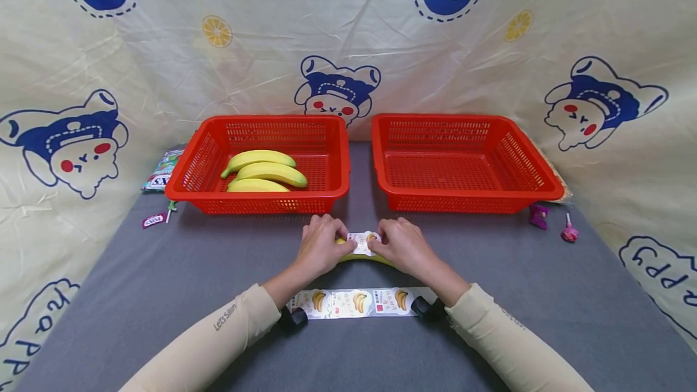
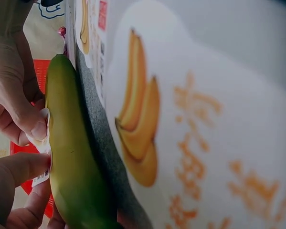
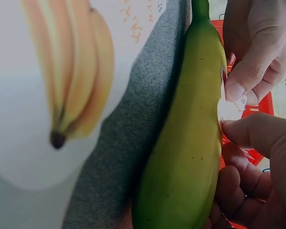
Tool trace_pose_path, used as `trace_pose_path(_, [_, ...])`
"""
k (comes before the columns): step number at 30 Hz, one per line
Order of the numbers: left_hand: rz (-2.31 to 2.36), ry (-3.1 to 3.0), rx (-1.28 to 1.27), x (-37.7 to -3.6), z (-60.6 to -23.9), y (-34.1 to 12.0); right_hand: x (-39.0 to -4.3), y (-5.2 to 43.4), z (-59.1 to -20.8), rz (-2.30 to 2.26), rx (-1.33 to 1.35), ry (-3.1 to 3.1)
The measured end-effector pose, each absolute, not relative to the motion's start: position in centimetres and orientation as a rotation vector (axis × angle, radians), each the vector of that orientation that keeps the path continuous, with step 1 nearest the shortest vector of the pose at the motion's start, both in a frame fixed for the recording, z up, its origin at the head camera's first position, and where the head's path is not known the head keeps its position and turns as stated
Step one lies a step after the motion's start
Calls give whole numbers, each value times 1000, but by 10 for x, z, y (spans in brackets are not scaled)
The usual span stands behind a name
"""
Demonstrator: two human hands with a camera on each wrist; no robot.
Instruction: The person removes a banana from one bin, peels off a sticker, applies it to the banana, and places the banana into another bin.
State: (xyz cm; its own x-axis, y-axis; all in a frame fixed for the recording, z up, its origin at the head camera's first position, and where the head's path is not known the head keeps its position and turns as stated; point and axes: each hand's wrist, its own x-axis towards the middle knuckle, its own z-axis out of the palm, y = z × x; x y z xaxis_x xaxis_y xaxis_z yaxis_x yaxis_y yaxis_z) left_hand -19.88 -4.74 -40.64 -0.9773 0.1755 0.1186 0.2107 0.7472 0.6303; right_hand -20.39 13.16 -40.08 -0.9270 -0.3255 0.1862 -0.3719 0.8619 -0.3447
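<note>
A yellow-green banana (image 1: 366,258) lies crosswise on the grey cloth between my hands. Over it is a white sticker (image 1: 357,242) with a banana picture. My left hand (image 1: 321,242) pinches the sticker's left end, and my right hand (image 1: 405,245) pinches the right end. Both thumbs press on the sticker against the side of the banana (image 3: 185,129), with the other fingers curled behind. In the left wrist view the banana (image 2: 73,148) shows its greener ends. A strip of similar stickers (image 1: 348,303) lies flat below my forearms, its ends partly hidden.
A red basket (image 1: 261,203) holding several bananas (image 1: 272,172) stands at the back left. A second red basket (image 1: 463,203) is at the back right. Small candies (image 1: 154,220) and a lollipop (image 1: 569,231) lie at the sides, with a snack bag (image 1: 163,171) by the left basket.
</note>
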Motion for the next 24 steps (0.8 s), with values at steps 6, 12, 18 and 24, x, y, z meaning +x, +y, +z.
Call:
trace_pose_path(6, [-1150, -2866, -291, -199, -408, -48, -203, 133, -401, 673, 463, -2909])
trace_pose_path(12, [-1221, -2824, -369, -196, -408, -49, -199, 138, -406, 734, 537, -2825])
trace_pose_path(18, [-1219, -2813, -425, -194, -408, -50, -197, 142, -410, 735, 699, -2731])
trace_pose_path(24, [-1132, -2820, -426, -194, -410, -50, -198, 143, -412, 668, 747, -2748])
